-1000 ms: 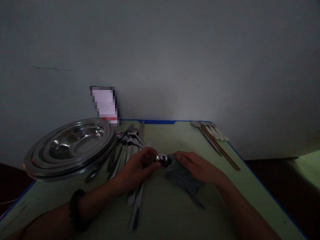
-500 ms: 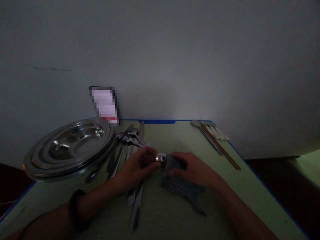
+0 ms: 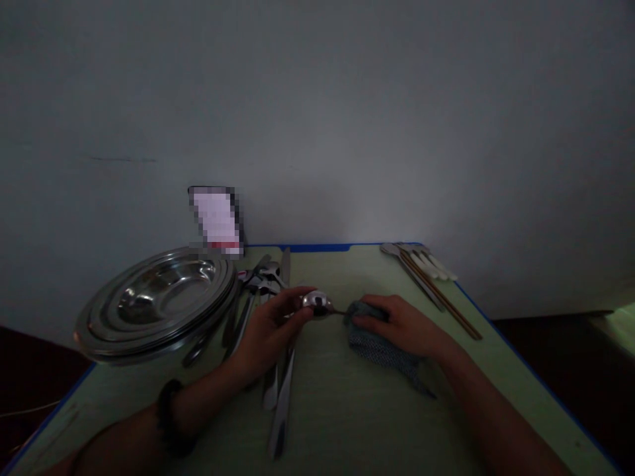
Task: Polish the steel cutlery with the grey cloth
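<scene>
My left hand pinches the bowl of a shiny metal spoon above the table. Its thin handle runs right into a dark grey cloth. My right hand is closed around that cloth, wrapping it about the spoon's handle. Part of the cloth trails on the pale green table below my right wrist. A black band sits on my left wrist.
A stack of steel bowls stands at the left. A pile of metal cutlery lies beside it, and two pieces reach toward me. Chopsticks and spoons lie at the far right. A small blurred card leans on the wall.
My right hand slid the cloth rightward off the spoon's bowl onto its handle. The view has shifted slightly, so everything sits a little lower and to the right.
</scene>
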The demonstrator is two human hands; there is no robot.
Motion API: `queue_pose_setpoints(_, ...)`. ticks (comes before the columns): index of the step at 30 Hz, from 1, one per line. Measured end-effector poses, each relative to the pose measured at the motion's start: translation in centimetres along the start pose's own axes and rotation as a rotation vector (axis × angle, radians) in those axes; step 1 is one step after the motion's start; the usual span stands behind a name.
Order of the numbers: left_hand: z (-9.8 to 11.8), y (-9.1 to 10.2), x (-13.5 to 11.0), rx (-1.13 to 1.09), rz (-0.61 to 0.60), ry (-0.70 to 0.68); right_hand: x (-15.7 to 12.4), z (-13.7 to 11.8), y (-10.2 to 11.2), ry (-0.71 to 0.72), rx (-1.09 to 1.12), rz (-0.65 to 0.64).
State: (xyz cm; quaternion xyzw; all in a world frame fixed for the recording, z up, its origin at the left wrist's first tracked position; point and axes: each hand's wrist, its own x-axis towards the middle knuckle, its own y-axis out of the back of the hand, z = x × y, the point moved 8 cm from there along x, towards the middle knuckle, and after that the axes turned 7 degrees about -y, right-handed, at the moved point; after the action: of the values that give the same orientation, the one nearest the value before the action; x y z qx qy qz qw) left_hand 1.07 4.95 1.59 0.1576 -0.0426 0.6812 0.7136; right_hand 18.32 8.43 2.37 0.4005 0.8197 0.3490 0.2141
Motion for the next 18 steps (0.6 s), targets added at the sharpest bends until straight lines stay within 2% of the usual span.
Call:
queue_pose_setpoints(3,-0.3,-0.4,-0.2,0.082,-0.046,0.013,0.1,0.1,0.0,-0.013,0.028,0.021)
queue_pose_setpoints(8,-0.5,-1.4,-0.7,0.118,-0.167,-0.022,-0.1,-2.5,-1.9,0.011,0.13,-0.013)
queue_pose_setpoints(11,-0.4,-1.3,-0.8,0.148,-0.174,-0.066,-0.3,-3.6,-2.3,0.008,0.116,0.028)
queue_pose_setpoints(14,-0.3,-1.3,-0.9,0.223,-0.197,-0.104,-0.4,-4.0,-2.6,0.026,0.113,0.019)
queue_pose_setpoints(18,-0.4,-1.6,-1.0,0.218,-0.24,-0.111,-0.4,-3.8,-3.1,0.038,0.126,-0.016)
